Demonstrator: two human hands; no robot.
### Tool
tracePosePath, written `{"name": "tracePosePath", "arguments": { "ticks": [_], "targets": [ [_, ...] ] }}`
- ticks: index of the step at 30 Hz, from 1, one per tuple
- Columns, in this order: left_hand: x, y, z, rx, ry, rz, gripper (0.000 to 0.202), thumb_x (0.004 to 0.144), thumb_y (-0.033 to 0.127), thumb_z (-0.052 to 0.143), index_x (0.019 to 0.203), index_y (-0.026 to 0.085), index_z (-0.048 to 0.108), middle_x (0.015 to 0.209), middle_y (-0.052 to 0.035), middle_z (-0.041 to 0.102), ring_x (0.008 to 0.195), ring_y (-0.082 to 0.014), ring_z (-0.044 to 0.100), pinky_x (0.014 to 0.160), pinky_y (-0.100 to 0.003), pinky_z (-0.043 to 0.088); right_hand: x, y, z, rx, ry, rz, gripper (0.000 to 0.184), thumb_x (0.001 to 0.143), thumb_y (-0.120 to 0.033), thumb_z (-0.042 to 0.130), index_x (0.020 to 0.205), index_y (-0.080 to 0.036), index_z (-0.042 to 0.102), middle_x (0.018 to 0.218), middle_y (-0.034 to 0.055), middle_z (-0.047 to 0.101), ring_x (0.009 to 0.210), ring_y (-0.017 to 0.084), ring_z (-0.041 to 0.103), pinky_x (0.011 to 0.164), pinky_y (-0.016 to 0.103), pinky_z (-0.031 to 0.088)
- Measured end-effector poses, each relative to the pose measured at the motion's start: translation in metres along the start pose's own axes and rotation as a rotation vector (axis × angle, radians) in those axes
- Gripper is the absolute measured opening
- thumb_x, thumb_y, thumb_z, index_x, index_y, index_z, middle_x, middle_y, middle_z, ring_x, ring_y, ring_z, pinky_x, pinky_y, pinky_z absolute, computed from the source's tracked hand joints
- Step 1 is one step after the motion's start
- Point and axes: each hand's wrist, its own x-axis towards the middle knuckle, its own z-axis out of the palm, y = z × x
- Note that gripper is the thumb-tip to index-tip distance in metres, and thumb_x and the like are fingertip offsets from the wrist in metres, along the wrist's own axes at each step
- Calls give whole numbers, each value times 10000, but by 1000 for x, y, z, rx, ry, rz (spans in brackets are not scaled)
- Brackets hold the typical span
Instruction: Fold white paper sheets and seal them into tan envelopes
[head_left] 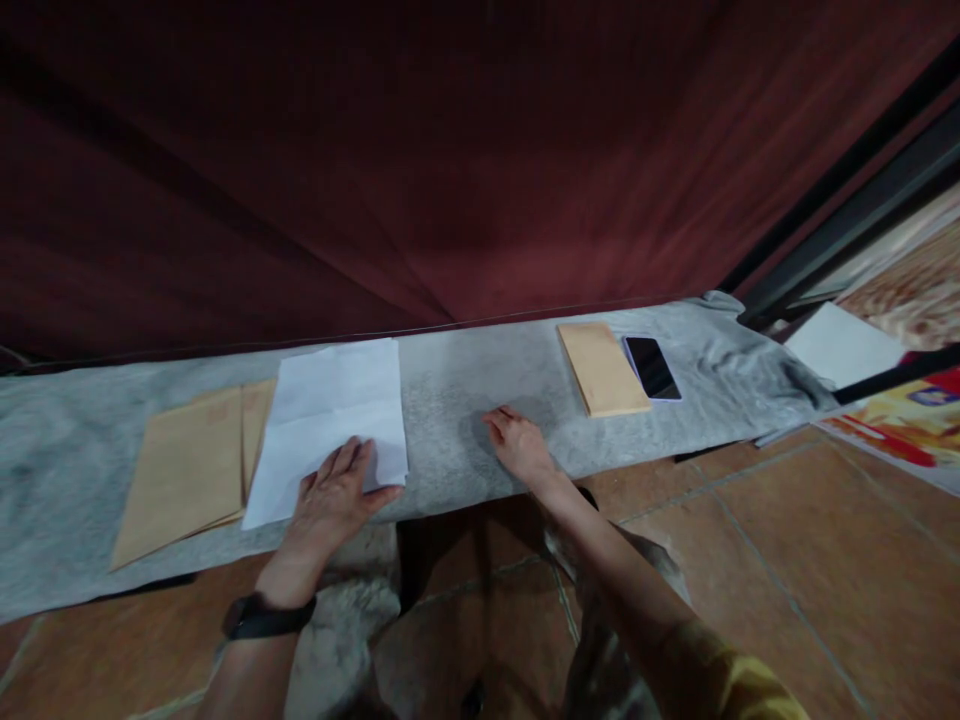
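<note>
A small stack of white paper sheets (341, 385) with fold creases lies on the cloth-covered bench. My left hand (337, 495) rests on the lower part of these sheets, fingers laid out flat and thumb spread at the near right corner. Just left of the paper are larger brown envelopes (184, 465), overlapping one another. My right hand (516, 440) is over bare cloth to the right of the sheets, its fingers curled together with nothing visible in them. Farther right lies a neat stack of narrow brown envelopes (602, 370), apart from that hand.
A phone (652, 368) with a dark screen lies beside the narrow envelopes. Grey cloth (480, 370) covers the long bench, bunched at its right end. A dark red curtain (450, 170) hangs behind. Printed boards (900, 410) stand at the right, above the tiled floor (757, 560).
</note>
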Motion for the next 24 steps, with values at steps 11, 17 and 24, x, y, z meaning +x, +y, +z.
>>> {"name": "tracePosePath", "arguments": {
  "ticks": [11, 17, 24],
  "targets": [
    [-2, -11, -4, 40, 1, 81, 694, 926, 497, 582, 1523, 171, 445, 1634, -175, 367, 1480, -330, 376, 1116, -494, 393, -1, -66, 45, 160, -103, -34, 280, 978, -190, 529, 1144, -271, 740, 1158, 31, 747, 1023, 172, 697, 908, 252, 514],
    [-3, -13, -3, 16, 9, 68, 728, 914, 500, 613, 1543, 189, 416, 1651, -161, 339, 1476, -334, 369, 1103, -490, 396, 3, -92, 62, 172, -186, 61, 278, 955, -185, 534, 1101, -246, 764, 1134, 57, 756, 1018, 200, 699, 927, 287, 515],
    [-6, -8, -10, -69, 13, 44, 725, 883, 479, 655, 1523, 213, 441, 1649, -173, 338, 1469, -345, 361, 1106, -510, 363, -4, -107, 69, 362, -147, 138, 302, 928, -138, 559, 1141, -244, 746, 1122, 42, 748, 975, 169, 691, 914, 274, 526]
  ]
}}
